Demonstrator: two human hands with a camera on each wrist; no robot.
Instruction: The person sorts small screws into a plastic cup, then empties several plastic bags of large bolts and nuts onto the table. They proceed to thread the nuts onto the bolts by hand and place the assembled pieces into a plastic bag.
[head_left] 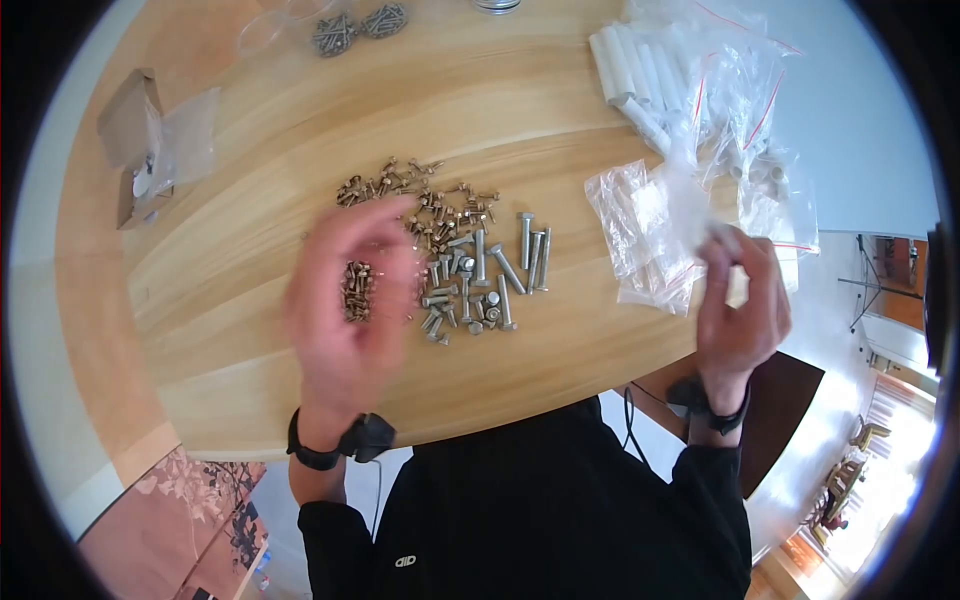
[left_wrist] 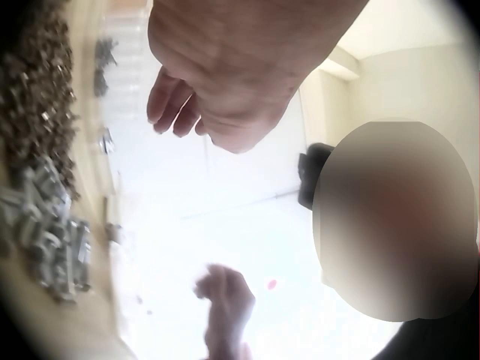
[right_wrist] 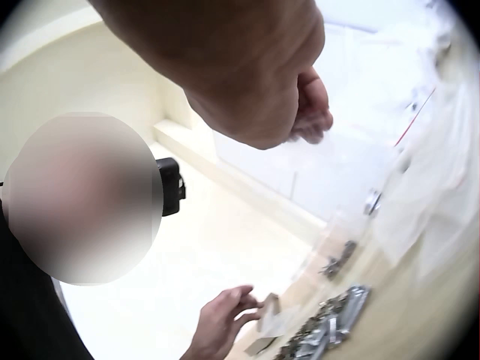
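My left hand [head_left: 350,295], blurred in the head view, is raised over the left side of a pile of small brass-coloured bolts [head_left: 440,215]. Its fingers curve loosely with nothing seen between them. Larger silver bolts [head_left: 480,265] lie just right of that pile, some short and some long. At the right, my right hand [head_left: 745,310] pinches a blurred, clear plastic bag [head_left: 688,200] between thumb and fingers. Flat clear bags [head_left: 630,240] lie on the table beside that hand. In the right wrist view, the fingertips [right_wrist: 315,124] are curled and partly hidden by the hand.
White tubes [head_left: 640,75] and red-striped zip bags [head_left: 750,110] are heaped at the back right. Two clusters of grey screws [head_left: 335,35] sit at the far edge. An opened cardboard box [head_left: 130,150] with clear plastic stands at the left. The wooden table [head_left: 240,330] curves along its front.
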